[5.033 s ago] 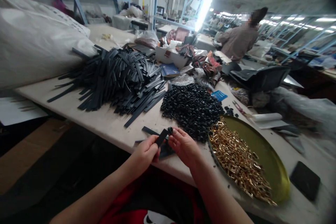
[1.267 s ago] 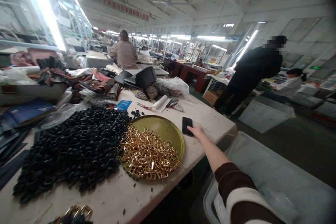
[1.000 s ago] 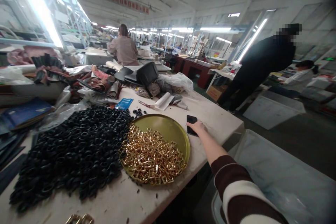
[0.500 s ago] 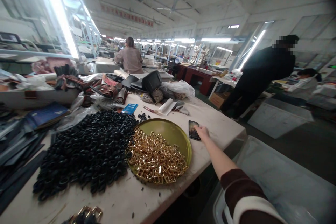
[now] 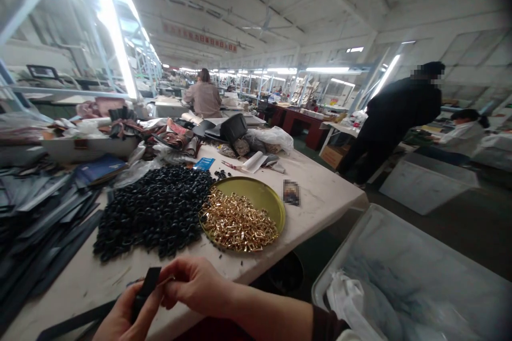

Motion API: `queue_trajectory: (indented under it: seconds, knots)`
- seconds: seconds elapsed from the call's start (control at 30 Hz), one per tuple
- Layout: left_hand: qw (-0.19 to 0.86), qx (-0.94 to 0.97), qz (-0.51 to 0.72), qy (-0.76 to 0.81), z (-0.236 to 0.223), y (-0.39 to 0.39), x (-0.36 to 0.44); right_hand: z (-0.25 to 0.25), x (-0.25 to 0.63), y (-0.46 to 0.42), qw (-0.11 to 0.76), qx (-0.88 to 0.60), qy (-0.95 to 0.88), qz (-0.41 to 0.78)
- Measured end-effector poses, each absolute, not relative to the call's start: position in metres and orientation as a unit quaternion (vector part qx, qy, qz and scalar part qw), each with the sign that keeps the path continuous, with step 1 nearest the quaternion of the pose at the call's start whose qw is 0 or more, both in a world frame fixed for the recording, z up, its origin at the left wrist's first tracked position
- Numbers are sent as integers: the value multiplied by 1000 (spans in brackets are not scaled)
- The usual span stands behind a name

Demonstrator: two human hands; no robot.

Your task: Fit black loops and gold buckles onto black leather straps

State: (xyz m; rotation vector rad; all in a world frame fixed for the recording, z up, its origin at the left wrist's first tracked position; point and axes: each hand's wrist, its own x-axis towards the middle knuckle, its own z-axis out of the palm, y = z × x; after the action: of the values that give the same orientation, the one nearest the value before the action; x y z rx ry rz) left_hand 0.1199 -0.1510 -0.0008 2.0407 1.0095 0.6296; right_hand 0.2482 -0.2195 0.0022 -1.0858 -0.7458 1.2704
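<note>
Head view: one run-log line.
left hand: holds black strip; right hand: close beside strip; gold pieces: in tray; black loops: beside tray

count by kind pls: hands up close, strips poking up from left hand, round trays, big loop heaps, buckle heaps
Left hand, right hand: 2
Black strip: 1
Round tray: 1
Big black loop heap: 1
Gold buckle heap: 1
Total: 6

A factory workshop: tube lamps and cluttered benches recede across the upper middle, and black loops and gold fittings lie heaped at lower centre
</note>
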Motion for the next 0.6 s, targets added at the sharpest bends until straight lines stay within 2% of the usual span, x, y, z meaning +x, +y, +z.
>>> queue_trajectory:
  seconds: [0.13, 0.23, 0.43, 0.6]
  knots:
    - [393, 792, 183, 429, 4, -162, 97, 0, 229, -232, 585, -436, -288, 620]
    - [424, 768, 198, 437, 6, -170, 89, 3, 227, -243, 573, -407, -264, 660]
    - [546, 688, 186, 441, -1, -176, 82, -10, 213, -241, 568, -487, -277, 602]
    - [585, 673, 195, 409, -10, -174, 67, -22, 209, -226, 591, -506, -201, 596]
